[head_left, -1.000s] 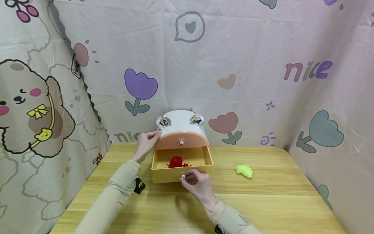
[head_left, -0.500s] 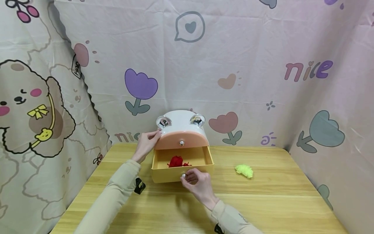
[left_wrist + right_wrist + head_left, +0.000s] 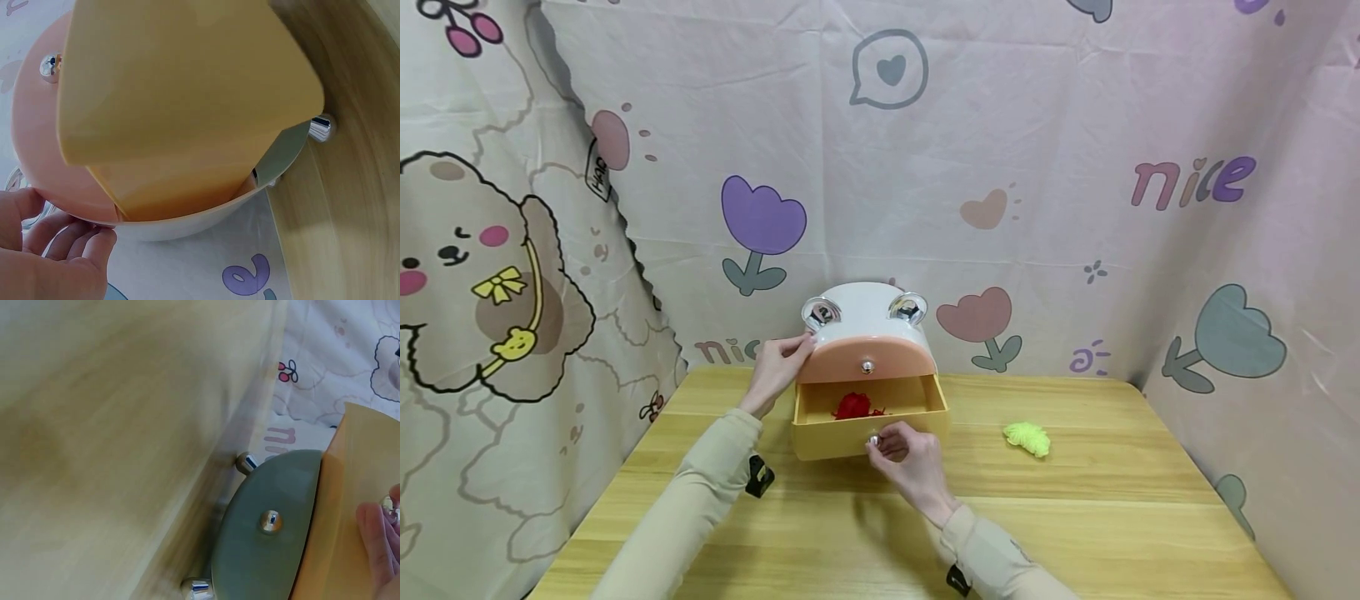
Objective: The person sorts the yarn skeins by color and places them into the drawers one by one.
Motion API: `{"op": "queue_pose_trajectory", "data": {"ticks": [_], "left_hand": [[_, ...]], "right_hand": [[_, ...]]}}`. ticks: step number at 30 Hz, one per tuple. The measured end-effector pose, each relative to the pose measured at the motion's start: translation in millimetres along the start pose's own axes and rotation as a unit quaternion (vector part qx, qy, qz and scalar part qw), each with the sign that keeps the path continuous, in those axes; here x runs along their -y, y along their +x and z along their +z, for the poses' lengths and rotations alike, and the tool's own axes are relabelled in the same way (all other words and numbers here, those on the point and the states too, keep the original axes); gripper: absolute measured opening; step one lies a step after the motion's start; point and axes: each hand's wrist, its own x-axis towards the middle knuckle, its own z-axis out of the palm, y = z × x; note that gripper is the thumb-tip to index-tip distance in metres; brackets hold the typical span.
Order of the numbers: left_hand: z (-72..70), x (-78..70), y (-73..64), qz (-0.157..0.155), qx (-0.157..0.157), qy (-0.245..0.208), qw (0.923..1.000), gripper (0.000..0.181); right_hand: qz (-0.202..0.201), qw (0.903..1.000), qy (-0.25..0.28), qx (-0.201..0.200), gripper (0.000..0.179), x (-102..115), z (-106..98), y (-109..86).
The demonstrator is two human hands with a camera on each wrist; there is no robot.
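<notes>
A rounded white storage box [image 3: 867, 310] with silver bulging eyes stands at the back of the table, its yellow middle drawer [image 3: 823, 443] pulled out. Inside the drawer lies a bundle of red yarn [image 3: 853, 406]. My right hand [image 3: 913, 467] pinches the drawer's silver knob [image 3: 874, 441] between thumb and fingers. At the box's upper left edge my left hand [image 3: 775, 371] holds the shell, thumb and curled fingers at the rim in the left wrist view. The pink top drawer [image 3: 842, 363] is closed, as is the grey-green bottom drawer [image 3: 269, 494].
A bundle of neon yellow yarn [image 3: 1027, 438] lies on the wooden table [image 3: 1112, 500], right of the box. Patterned cloth [image 3: 1045, 125] hangs behind and at both sides. The box stands on silver feet [image 3: 247, 464].
The yellow drawer has slid a little way inward, with my right hand moving along on its knob. The red yarn has moved back with it. My left hand stays in place.
</notes>
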Motion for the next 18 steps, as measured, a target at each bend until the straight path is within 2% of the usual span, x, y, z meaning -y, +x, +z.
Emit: {"op": "queue_pose_trajectory", "data": {"ticks": [9, 18], "left_hand": [[-0.9, -0.5, -1.3, 0.002, 0.004, -0.001, 1.0000, 0.047], [-1.0, -0.4, -0.9, 0.005, 0.000, -0.001, 1.0000, 0.046]], "right_hand": [[0.034, 0.9990, -0.028, -0.002, 0.014, -8, 6, 11.9], [0.059, 0.9981, -0.019, -0.001, 0.012, -14, 11, 22.2]]}}
